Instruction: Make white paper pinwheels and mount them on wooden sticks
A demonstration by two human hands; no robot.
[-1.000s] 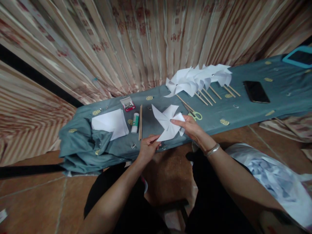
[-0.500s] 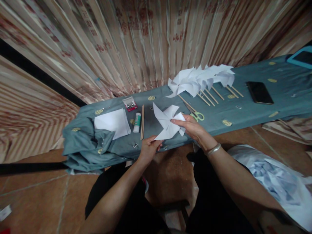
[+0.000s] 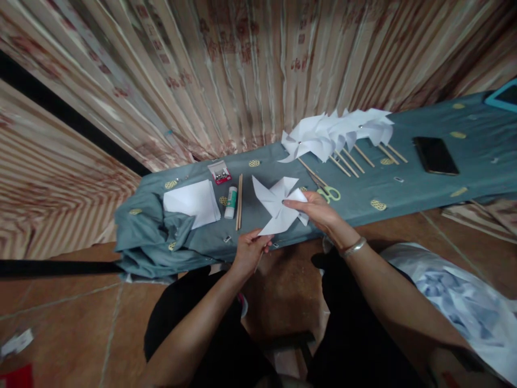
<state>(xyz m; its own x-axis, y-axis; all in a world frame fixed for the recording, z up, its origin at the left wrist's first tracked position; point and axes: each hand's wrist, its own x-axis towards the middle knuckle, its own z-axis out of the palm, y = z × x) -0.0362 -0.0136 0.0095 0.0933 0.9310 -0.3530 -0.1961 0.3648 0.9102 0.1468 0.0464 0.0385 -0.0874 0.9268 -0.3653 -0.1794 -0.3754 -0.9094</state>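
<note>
A white paper pinwheel (image 3: 278, 207) is held between both hands over the front edge of the cloth-covered table. My right hand (image 3: 319, 210) grips it from the right, thumb pressed at its centre and fingers behind the paper. Closed at the pinwheel's lower left blade is my left hand (image 3: 249, 252); its fingertips are partly hidden, and a thin pale strip shows just below them. Left of the pinwheel lie wooden sticks (image 3: 239, 202), a glue stick (image 3: 230, 202), a small open box of metal pins (image 3: 220, 173) and a stack of white paper (image 3: 194, 202).
Several finished pinwheels (image 3: 335, 132) on sticks lie overlapped at the back. Green-handled scissors (image 3: 332, 194) rest beside my right hand. Farther right are a black phone (image 3: 436, 156) and a blue-framed device (image 3: 503, 97). A white bag (image 3: 456, 302) stands on the floor at right.
The view has shifted slightly, so table items appear a little farther right. My right thumb sits over the pinwheel's centre, where a metal pin head showed before. Both hands keep their hold.
</note>
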